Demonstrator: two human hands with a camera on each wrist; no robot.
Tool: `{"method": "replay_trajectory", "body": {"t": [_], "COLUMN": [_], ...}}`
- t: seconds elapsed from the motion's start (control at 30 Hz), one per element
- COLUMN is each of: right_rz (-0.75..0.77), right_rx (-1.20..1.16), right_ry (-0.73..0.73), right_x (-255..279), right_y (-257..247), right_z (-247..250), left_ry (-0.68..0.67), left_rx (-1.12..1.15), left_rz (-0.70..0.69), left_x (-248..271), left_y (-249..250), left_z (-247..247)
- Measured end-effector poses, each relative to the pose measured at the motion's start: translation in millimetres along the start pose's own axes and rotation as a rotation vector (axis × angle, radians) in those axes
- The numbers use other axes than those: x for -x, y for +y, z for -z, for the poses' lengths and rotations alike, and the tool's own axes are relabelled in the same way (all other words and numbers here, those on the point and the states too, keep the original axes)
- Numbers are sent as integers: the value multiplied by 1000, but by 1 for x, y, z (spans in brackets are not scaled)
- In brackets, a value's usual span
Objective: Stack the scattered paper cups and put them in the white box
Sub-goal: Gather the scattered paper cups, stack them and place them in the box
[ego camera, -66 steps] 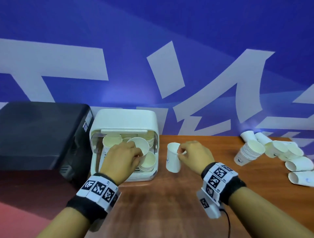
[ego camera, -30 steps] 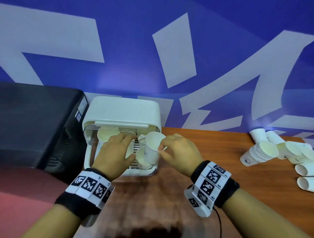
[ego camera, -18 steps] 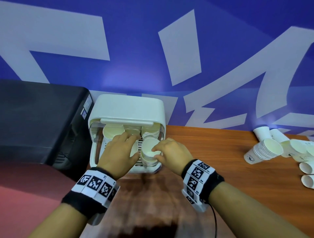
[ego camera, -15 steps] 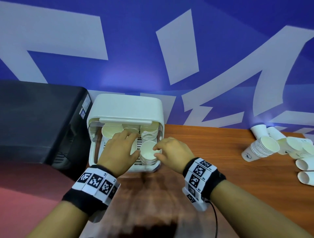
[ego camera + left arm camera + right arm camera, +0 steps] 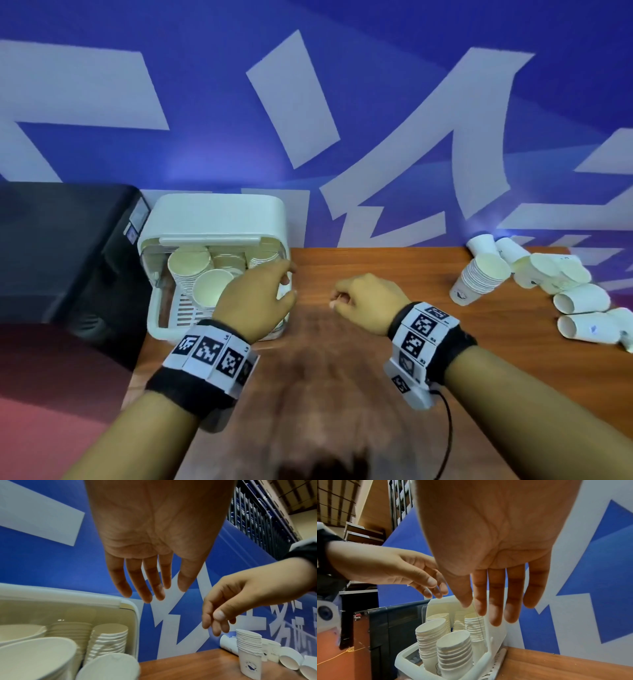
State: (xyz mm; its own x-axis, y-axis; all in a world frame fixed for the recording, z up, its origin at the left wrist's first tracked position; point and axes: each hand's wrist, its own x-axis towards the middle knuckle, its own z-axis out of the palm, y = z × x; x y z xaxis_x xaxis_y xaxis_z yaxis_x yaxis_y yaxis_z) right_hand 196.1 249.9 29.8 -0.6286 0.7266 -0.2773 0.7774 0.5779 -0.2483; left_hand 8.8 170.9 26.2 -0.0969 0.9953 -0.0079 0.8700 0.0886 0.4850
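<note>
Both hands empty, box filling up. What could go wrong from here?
1. The white box already holds several tall stacks; little free floor shows, so later stacks may jam or tip neighbours.
2. The left hand hovers over the box's right edge; withdrawing carelessly could clip a rim and topple a stack.
3. The remaining cups lie on their sides at the table's far right; a nudge from the right hand may roll them off.

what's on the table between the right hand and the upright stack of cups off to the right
Nothing: in the head view only bare wooden table lies between the right hand and the upright cup stack.
</note>
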Motion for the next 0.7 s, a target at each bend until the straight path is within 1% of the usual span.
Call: {"method": "replay_trajectory", "body": {"t": [0.1,0.2,0.3,0.4,0.53,0.63,0.7], "right_rz": [11,21,19,-17,-40,-58,-97], "right_rx": [-18,-24,-65,-115,-120,-136,-158], "right_ry": [20,9,17,14,-15,-8,-7], "right_x": [22,47,74,96,113,117,117], "right_y": [42,90,137,180,222,242,255], "right_z": [5,9,15,18,20,23,24], "left_ry": [3,29,9,-23,-52,-50,-54], "left_rx": [-29,-25,33,82,69,71,83], "left_rz": [-11,4,32,37,29,10,-21], "left_x": [-5,-11,-18,-23,-29,-44,-57], "left_y": [43,94,143,181,212,226,235], "left_z": [-18,-43,-73,-97,-116,-121,-126]}}
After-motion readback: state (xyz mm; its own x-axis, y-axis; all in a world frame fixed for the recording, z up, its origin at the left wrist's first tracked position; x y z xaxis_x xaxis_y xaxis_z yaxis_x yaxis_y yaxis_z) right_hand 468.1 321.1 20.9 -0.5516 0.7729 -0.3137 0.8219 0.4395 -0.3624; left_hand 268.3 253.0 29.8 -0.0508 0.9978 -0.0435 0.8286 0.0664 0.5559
